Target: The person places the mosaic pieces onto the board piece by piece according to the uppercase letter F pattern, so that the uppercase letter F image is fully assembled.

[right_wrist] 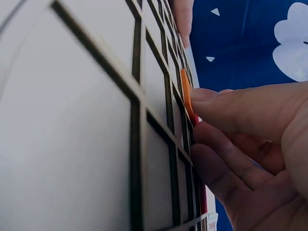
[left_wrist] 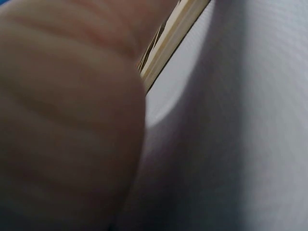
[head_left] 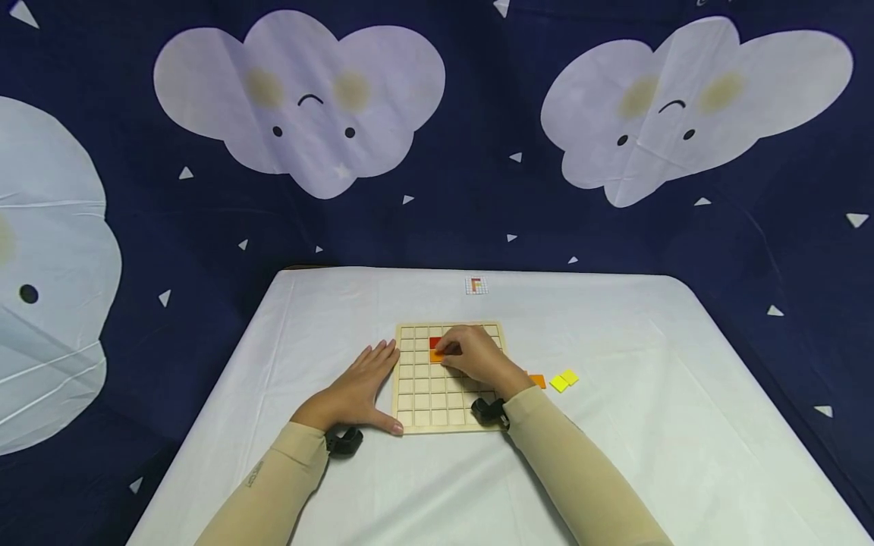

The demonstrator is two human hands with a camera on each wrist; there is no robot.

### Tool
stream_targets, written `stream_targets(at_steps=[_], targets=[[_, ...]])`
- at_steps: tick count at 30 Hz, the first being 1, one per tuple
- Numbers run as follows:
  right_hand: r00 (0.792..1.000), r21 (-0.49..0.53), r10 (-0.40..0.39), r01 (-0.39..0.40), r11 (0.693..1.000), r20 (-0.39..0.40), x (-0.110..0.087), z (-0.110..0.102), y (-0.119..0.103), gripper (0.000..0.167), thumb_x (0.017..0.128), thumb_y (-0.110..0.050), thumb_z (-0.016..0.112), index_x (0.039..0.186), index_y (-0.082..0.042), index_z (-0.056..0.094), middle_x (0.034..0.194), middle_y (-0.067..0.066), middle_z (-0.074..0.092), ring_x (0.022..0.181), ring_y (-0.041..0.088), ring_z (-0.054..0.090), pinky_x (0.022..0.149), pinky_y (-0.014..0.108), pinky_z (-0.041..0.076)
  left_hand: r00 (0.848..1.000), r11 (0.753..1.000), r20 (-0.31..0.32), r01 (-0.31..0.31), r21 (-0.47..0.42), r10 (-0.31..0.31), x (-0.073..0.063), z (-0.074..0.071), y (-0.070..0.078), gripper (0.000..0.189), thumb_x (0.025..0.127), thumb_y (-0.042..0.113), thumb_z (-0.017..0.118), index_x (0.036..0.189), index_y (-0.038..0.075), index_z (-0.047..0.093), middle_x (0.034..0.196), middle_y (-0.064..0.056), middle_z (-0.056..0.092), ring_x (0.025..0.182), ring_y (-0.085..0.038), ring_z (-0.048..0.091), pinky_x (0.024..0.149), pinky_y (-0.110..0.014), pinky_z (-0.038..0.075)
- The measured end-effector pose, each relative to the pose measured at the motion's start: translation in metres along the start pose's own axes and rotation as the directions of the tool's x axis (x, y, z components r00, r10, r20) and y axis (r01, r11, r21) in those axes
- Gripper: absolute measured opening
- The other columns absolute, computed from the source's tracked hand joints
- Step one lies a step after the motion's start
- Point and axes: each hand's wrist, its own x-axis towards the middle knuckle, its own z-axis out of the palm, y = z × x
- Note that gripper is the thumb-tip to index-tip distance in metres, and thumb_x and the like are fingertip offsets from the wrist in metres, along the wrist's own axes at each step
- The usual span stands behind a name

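On the board [head_left: 422, 398], right grip [head_left: 479, 358] is pinching an orange tile [head_left: 434, 356]; left grip [head_left: 356, 390] is lying spread alongside. Uneven pressing could be tipping that tile.

The place looks like a screened-off tabletop corner; whether in a home or a studio, I cannot tell. Navy fabric [head_left: 492, 114] printed with pale clouds [head_left: 307, 68] and small triangles [head_left: 856, 220] fills the upper frame, behind a white-covered table [head_left: 614, 462] at lower centre.
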Motion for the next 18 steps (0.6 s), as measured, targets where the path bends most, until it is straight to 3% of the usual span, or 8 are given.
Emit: stream_targets(at_steps=[8, 18], targets=[[0.998, 0.077, 0.036, -0.032, 0.997, -0.051, -0.012, -0.015, 0.010, 0.017, 0.094, 0.000, 0.079, 0.109, -0.005, 0.079, 0.106, -0.001, 0.072, 0.091, 0.012, 0.068, 0.082, 0.027, 0.059, 1.000, 1.000, -0.007, -0.003, -0.001, 0.003, 0.001, 0.000, 0.001, 0.148, 0.064, 0.080, 0.085, 0.165, -0.006, 0.019, 0.172, -0.022, 0.013, 0.159, -0.034, 0.003, 0.128, -0.048, 0.001], [0.980, 0.101, 0.134, -0.120, 0.988, -0.146, -0.050, -0.063, 0.050, 0.019, 0.096, -0.004, 0.078, 0.115, -0.003, 0.078, 0.107, 0.005, 0.073, 0.094, 0.022, 0.068, 0.085, 0.041, 0.060, 1.000, 1.000, -0.011, 0.004, -0.004, -0.004, 0.001, 0.000, 0.001, 0.148, 0.064, 0.079, 0.086, 0.165, -0.007, 0.019, 0.172, -0.022, 0.013, 0.159, -0.033, 0.003, 0.128, -0.047, 0.001]])
